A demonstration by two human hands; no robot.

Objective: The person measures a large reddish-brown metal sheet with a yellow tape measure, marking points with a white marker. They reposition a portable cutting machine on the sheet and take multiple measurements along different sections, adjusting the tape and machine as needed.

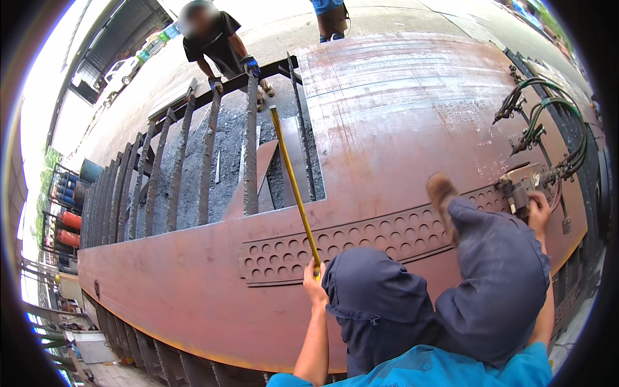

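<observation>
My left hand (314,282) is closed around the near end of a tape measure. Its yellow blade (293,184) stretches away over the brown steel plate (193,284), and its far end is above the open slatted part of the table. At the right, my right hand (539,211) grips the side of a small cutting machine (520,191) with hoses attached; part of the fingers is hidden by it. The machine stands by the right end of a flat rail with rows of round holes (367,235). My knees, in dark trousers, are between my hands, with one boot (442,188) on the plate.
Upright, rough-edged metal slats (175,171) stand over grey debris at the left. A co-worker (216,42) in gloves holds slats at the far side; another person (330,16) stands behind the plate. Green and black hoses (538,109) loop along the right edge.
</observation>
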